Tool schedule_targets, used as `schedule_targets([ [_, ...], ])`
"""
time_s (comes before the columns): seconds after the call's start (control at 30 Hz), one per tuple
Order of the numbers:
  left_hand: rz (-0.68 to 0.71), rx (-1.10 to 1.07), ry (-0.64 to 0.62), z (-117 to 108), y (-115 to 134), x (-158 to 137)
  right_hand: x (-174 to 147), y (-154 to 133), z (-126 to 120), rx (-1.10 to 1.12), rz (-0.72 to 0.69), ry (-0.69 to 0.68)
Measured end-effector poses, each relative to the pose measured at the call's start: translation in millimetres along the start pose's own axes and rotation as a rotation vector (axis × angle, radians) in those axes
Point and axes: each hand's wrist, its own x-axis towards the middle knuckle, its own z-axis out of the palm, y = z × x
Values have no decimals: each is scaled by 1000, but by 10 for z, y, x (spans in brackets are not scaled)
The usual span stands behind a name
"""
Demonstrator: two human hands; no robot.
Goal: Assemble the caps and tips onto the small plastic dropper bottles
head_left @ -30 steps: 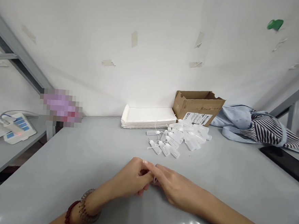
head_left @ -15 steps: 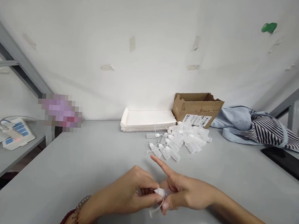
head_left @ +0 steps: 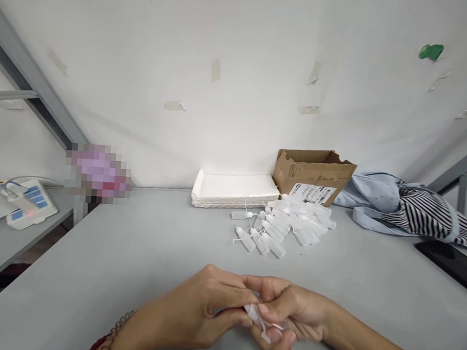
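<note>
A small translucent squeeze bottle (head_left: 254,313) with a needle-type tip and a thin tethered cap strap is held between my two hands, low in the view. My left hand (head_left: 204,307) pinches it at the tip end with thumb and fingers. My right hand (head_left: 300,310) is closed around the body, thumb pressed near the neck; the fingers cover much of the bottle. Beyond my hands lies a loose pile of similar squeeze bottles (head_left: 274,226) on the grey table (head_left: 140,248).
Behind the pile are a stack of white padded envelopes (head_left: 236,185) and an open cardboard box (head_left: 313,175). On the right lie a light blue and striped cloth (head_left: 423,209) and a black phone (head_left: 451,262). A white device with blue keys (head_left: 35,204) sits far left.
My right index finger, stretched out before, is now curled in. The right hand has turned on the bottle, and the cap strap now hangs toward the right. The view has shifted slightly.
</note>
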Motion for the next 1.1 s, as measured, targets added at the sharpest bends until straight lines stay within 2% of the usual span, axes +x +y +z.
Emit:
schedule_targets([
  [0.07,6,17,15,6,-41,9,8,0,14,15,-9,-4],
  [0.13,13,41,110,0,-109,30,10,-18,31,-7,-78,58],
  [0.2,-36,63,280,-26,-183,54,9,-47,53,-87,-216,221],
  [0.3,-244,61,508,-78,-258,74,10,-90,82,-311,-421,529],
  [0.37,-367,-9,531,-93,-272,78,15,-109,88,-428,-496,653],
  [0.47,-409,-233,410,-66,-245,85,17,-129,80,-521,-560,745],
  [0.53,-398,-391,360,-29,-206,95,10,-139,76,-579,-575,790],
  [0.63,-421,-527,450,22,-147,114,-8,-147,82,-687,-552,832],
  [0.73,-467,-508,592,46,-126,128,-19,-128,95,-794,-510,864],
  [0.83,-464,-459,680,50,-139,132,-18,-89,116,-860,-479,872],
  [1.1,-462,-414,716,32,-123,125,-23,-46,186,-918,-446,813],
])
